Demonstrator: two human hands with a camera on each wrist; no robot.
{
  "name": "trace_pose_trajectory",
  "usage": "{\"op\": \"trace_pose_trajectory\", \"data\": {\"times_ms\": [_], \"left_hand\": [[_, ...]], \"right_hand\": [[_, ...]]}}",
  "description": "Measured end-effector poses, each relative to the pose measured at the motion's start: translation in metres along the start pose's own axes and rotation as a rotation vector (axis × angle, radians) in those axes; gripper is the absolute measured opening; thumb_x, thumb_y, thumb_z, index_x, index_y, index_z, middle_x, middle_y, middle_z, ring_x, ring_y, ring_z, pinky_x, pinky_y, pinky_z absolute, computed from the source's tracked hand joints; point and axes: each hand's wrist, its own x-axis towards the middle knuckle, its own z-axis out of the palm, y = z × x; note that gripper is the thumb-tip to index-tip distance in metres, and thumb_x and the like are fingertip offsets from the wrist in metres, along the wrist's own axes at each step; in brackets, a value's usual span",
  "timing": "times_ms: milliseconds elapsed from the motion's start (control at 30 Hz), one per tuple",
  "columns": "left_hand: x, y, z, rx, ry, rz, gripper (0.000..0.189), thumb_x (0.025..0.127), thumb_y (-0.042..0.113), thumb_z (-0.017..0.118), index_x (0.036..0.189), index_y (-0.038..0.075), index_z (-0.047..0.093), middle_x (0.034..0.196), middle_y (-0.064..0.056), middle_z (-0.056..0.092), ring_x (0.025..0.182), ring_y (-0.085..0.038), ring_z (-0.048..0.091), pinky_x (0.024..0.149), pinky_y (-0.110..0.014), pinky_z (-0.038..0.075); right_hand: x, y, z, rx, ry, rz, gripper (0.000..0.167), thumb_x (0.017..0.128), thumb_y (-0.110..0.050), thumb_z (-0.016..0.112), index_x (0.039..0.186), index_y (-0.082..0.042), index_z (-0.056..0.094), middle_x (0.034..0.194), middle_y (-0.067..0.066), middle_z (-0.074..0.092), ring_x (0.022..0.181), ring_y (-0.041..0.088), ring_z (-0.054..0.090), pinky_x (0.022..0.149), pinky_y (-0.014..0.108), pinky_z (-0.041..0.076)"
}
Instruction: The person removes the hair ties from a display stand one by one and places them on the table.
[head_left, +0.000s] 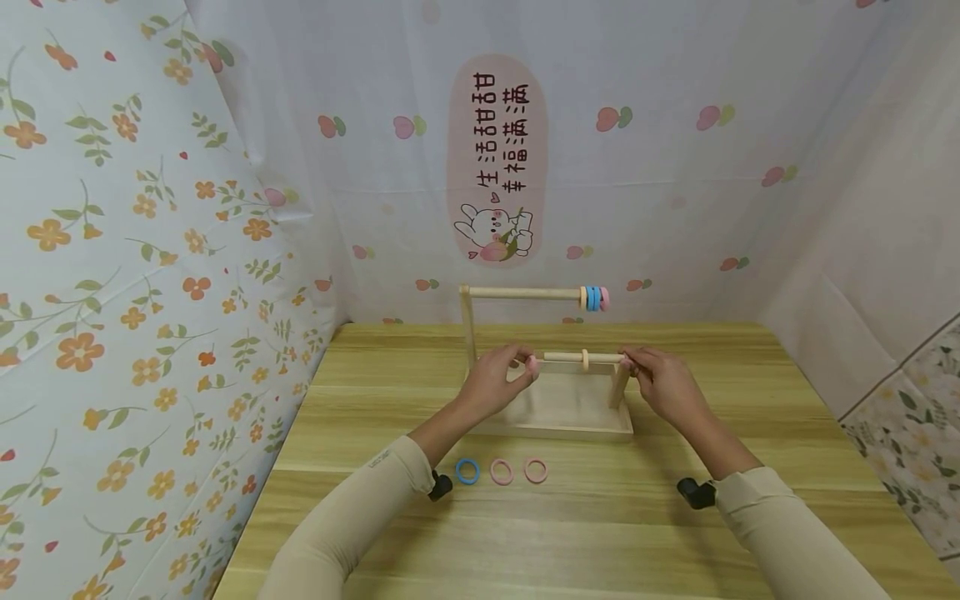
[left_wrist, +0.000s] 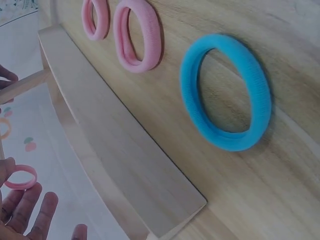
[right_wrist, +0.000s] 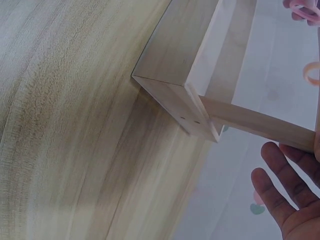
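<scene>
My left hand (head_left: 495, 379) pinches a pink hair tie (left_wrist: 21, 177) between thumb and fingers, just off the free left end of the lower rod (head_left: 562, 357) of a wooden rack. On that rod hangs a pale orange hair tie (head_left: 586, 360). At the rod's other end, my right hand (head_left: 667, 383) grips the top of the short post (right_wrist: 265, 125), its remaining fingers spread below. The upper rod (head_left: 525, 293) carries orange, blue and pink hair ties (head_left: 594, 298) bunched near its right end.
In front of the rack's tray base (head_left: 555, 432) lie a blue hair tie (head_left: 467, 472) and two pink hair ties (head_left: 501, 472) in a row on the wooden table (head_left: 585, 542). A patterned cloth (head_left: 390, 167) hangs behind, and a floral one (head_left: 150, 292) at the left.
</scene>
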Motion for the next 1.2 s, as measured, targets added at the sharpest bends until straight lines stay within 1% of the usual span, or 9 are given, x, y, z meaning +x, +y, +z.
{"op": "trace_pose_trajectory", "data": {"times_ms": [200, 333, 433, 533, 600, 733, 867, 1033, 1200], "left_hand": [[-0.003, 0.0, -0.001, 0.013, -0.008, -0.008, 0.038, 0.112, 0.037, 0.069, 0.139, 0.011, 0.071, 0.129, -0.007, 0.08, 0.118, -0.027, 0.077, 0.104, -0.042, 0.062], [-0.005, 0.0, 0.0, 0.021, -0.017, -0.008, 0.036, 0.11, 0.033, 0.071, 0.138, 0.011, 0.072, 0.129, -0.007, 0.08, 0.116, -0.027, 0.077, 0.103, -0.042, 0.062], [-0.007, 0.0, 0.001, 0.036, -0.037, -0.003, 0.037, 0.108, 0.028, 0.074, 0.14, 0.009, 0.072, 0.132, -0.009, 0.078, 0.116, -0.027, 0.077, 0.102, -0.044, 0.062], [-0.011, 0.001, 0.003, 0.07, -0.072, 0.011, 0.038, 0.107, 0.026, 0.076, 0.141, 0.009, 0.072, 0.135, -0.01, 0.076, 0.116, -0.026, 0.077, 0.098, -0.043, 0.063], [-0.014, 0.002, 0.003, 0.092, -0.101, 0.026, 0.037, 0.107, 0.026, 0.077, 0.141, 0.011, 0.072, 0.135, -0.008, 0.074, 0.115, -0.024, 0.077, 0.094, -0.039, 0.064], [-0.019, 0.004, 0.005, 0.107, -0.143, 0.071, 0.036, 0.105, 0.026, 0.079, 0.139, 0.014, 0.074, 0.13, -0.005, 0.073, 0.111, -0.02, 0.074, 0.089, -0.029, 0.062], [-0.023, 0.005, 0.01, 0.127, -0.173, 0.116, 0.035, 0.103, 0.025, 0.082, 0.136, 0.013, 0.076, 0.125, -0.003, 0.072, 0.109, -0.016, 0.071, 0.093, -0.027, 0.06], [-0.027, 0.01, 0.016, 0.161, -0.219, 0.138, 0.035, 0.103, 0.027, 0.082, 0.136, 0.015, 0.078, 0.126, -0.002, 0.072, 0.114, -0.016, 0.071, 0.1, -0.03, 0.06], [-0.033, 0.017, 0.021, 0.165, -0.273, 0.18, 0.037, 0.104, 0.027, 0.081, 0.139, 0.015, 0.077, 0.127, 0.001, 0.072, 0.116, -0.015, 0.071, 0.1, -0.024, 0.059]], "right_hand": [[0.0, 0.0, -0.001, -0.004, -0.008, 0.005, 0.033, 0.105, 0.006, 0.067, 0.138, 0.007, 0.072, 0.125, 0.029, 0.077, 0.112, 0.054, 0.075, 0.095, 0.068, 0.061], [0.0, 0.0, -0.001, -0.008, -0.005, 0.001, 0.033, 0.105, 0.007, 0.067, 0.137, 0.007, 0.073, 0.125, 0.03, 0.077, 0.112, 0.054, 0.075, 0.095, 0.068, 0.061], [0.001, 0.001, 0.0, -0.01, 0.0, -0.006, 0.033, 0.104, 0.007, 0.068, 0.136, 0.007, 0.073, 0.125, 0.03, 0.077, 0.112, 0.054, 0.075, 0.094, 0.068, 0.061], [0.001, 0.002, 0.0, -0.011, 0.004, -0.011, 0.032, 0.104, 0.007, 0.068, 0.136, 0.007, 0.073, 0.125, 0.029, 0.078, 0.112, 0.054, 0.075, 0.094, 0.067, 0.061], [0.001, 0.003, 0.001, -0.011, 0.004, -0.012, 0.032, 0.105, 0.006, 0.068, 0.136, 0.007, 0.073, 0.126, 0.029, 0.077, 0.113, 0.054, 0.075, 0.095, 0.067, 0.061], [0.001, 0.003, 0.001, -0.01, -0.002, -0.009, 0.032, 0.105, 0.005, 0.068, 0.137, 0.007, 0.073, 0.127, 0.029, 0.077, 0.113, 0.053, 0.075, 0.095, 0.067, 0.062], [0.001, 0.002, 0.0, -0.013, -0.003, -0.011, 0.032, 0.105, 0.005, 0.068, 0.137, 0.007, 0.073, 0.127, 0.029, 0.077, 0.112, 0.053, 0.076, 0.094, 0.066, 0.062], [0.001, 0.002, 0.0, -0.016, -0.009, -0.004, 0.032, 0.106, 0.005, 0.068, 0.137, 0.006, 0.073, 0.127, 0.028, 0.078, 0.111, 0.052, 0.076, 0.094, 0.066, 0.062], [0.001, 0.002, 0.0, -0.019, -0.015, 0.004, 0.032, 0.106, 0.004, 0.068, 0.138, 0.006, 0.073, 0.125, 0.028, 0.078, 0.108, 0.05, 0.077, 0.092, 0.065, 0.063]]}}
